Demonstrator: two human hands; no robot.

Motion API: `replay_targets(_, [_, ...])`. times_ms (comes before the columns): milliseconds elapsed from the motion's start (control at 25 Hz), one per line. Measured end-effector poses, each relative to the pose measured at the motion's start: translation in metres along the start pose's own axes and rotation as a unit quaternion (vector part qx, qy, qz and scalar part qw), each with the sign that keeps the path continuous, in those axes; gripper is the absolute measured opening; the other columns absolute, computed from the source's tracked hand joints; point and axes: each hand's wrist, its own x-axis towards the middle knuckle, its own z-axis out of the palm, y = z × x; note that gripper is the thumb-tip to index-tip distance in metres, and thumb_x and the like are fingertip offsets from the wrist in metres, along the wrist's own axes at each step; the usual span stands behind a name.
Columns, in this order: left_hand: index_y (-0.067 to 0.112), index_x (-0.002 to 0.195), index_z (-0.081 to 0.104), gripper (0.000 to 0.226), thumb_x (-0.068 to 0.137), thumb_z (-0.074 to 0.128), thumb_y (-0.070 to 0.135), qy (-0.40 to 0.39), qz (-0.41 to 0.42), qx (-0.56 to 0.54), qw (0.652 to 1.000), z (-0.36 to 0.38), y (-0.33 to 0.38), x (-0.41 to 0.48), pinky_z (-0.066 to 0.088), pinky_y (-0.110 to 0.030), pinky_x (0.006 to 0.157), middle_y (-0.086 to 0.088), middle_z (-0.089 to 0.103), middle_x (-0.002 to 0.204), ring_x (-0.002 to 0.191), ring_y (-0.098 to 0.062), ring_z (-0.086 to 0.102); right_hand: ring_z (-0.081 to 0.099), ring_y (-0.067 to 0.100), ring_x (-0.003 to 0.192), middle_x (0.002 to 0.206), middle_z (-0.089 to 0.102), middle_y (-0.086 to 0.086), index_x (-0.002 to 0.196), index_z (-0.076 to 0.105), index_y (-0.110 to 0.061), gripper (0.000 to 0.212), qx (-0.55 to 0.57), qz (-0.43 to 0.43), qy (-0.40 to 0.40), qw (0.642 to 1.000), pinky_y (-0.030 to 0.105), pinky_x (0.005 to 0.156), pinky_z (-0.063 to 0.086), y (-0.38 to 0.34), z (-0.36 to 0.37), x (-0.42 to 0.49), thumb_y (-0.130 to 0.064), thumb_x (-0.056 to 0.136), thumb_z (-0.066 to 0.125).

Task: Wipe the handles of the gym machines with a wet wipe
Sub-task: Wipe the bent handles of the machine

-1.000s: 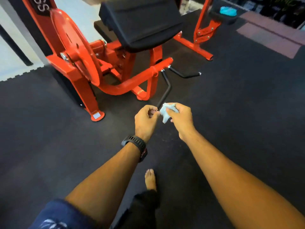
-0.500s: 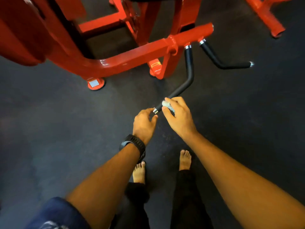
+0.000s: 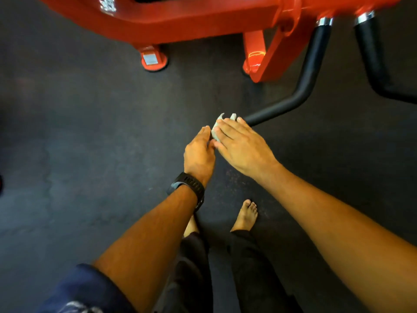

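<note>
Under my right hand, the wipe has just landed on the handle tip, grip closed around it, left hand open alongside, so wiping can begin.

Gym, by the look of it: big red steel machine frame w/ bolted foot pads on dark rubber mat flooring, plus bent black foam-grip handles w/ chrome collars hanging off the frame.
</note>
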Motion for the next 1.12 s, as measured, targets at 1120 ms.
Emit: replay_targets(1120, [0.019, 0.146, 0.050, 0.044, 0.103, 0.054, 0.019, 0.021, -0.025, 0.033, 0.999, 0.004, -0.006, 0.003, 0.044, -0.030, 0.102, -0.007, 0.065, 0.131, 0.117, -0.024, 0.062, 0.054, 0.033, 0.087, 0.092, 0.061, 0.011, 0.099, 0.072, -0.010, 0.029, 0.015, -0.053, -0.019, 0.998, 0.040, 0.067, 0.050, 0.050, -0.028, 0.027, -0.007, 0.090, 0.045])
